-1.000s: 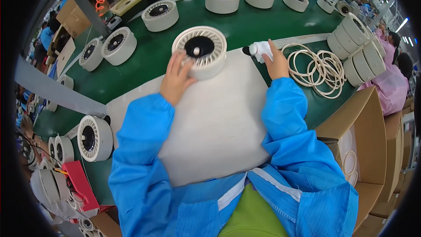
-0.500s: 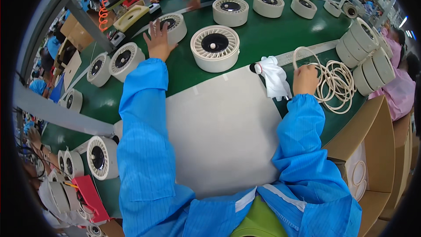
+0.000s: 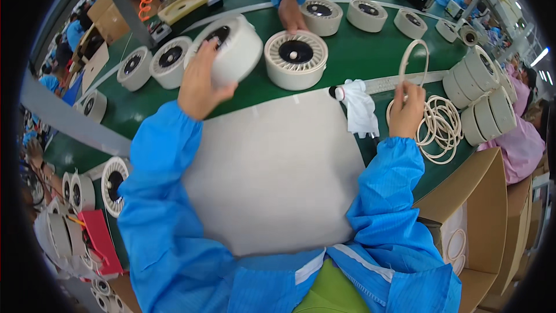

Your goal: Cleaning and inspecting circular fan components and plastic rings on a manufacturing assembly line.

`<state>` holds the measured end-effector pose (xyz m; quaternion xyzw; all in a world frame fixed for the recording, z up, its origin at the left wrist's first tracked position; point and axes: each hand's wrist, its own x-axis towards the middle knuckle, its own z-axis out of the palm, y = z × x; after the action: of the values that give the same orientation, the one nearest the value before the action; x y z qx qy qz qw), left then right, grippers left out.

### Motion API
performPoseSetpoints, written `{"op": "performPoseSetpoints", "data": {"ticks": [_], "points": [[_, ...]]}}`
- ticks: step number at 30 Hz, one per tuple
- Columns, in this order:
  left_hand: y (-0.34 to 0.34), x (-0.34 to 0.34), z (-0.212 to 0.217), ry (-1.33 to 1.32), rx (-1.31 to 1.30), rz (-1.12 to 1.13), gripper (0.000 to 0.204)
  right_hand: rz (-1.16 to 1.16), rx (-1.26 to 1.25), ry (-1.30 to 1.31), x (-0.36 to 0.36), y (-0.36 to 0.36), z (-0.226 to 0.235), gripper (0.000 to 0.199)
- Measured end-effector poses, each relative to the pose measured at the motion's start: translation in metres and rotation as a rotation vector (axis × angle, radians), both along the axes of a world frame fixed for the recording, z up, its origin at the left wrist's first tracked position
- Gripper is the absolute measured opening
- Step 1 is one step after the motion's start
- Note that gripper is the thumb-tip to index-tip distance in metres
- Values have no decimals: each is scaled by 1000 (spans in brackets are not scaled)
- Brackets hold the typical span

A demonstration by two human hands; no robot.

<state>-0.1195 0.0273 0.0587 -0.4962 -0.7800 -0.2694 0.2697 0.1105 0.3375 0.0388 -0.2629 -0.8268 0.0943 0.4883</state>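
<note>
My left hand [image 3: 202, 84] grips a round cream fan unit [image 3: 244, 52] with a black centre, which is tilted and raised off the green bench. The fingers reach over its vaned face. Between the fingertips of my right hand [image 3: 407, 110] a thin cream ring [image 3: 415, 42] stands upright. Below and beside that hand lies a loose pile of similar rings [image 3: 443, 133]. A white cloth [image 3: 362, 110] with a dark-tipped end sits left of my right hand. Another fan unit [image 3: 296, 61] stands ahead, with a co-worker's hand [image 3: 291, 14] at its far rim.
A pale grey mat [image 3: 272, 179] covers the bench before me. More fan units [image 3: 367, 16] line the green bench [image 3: 370, 52] at the back. Stacked units [image 3: 469, 75] stand at right, above an open cardboard box [image 3: 483, 220]. A grey metal post [image 3: 75, 122] crosses at left.
My left hand has taken hold of the fan unit, lifting and tilting it toward me. My right hand has raised a ring from the pile. The co-worker's hand has reached the middle unit.
</note>
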Motion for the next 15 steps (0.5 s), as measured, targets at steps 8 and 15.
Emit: {"op": "performPoseSetpoints", "data": {"ticks": [8, 15], "points": [[-87, 134, -38, 190, -374, -297, 66, 319, -415, 305, 4, -62, 45, 23], [-66, 129, -65, -846, 381, 67, 64, 925, -542, -337, -33, -135, 8, 22]]}}
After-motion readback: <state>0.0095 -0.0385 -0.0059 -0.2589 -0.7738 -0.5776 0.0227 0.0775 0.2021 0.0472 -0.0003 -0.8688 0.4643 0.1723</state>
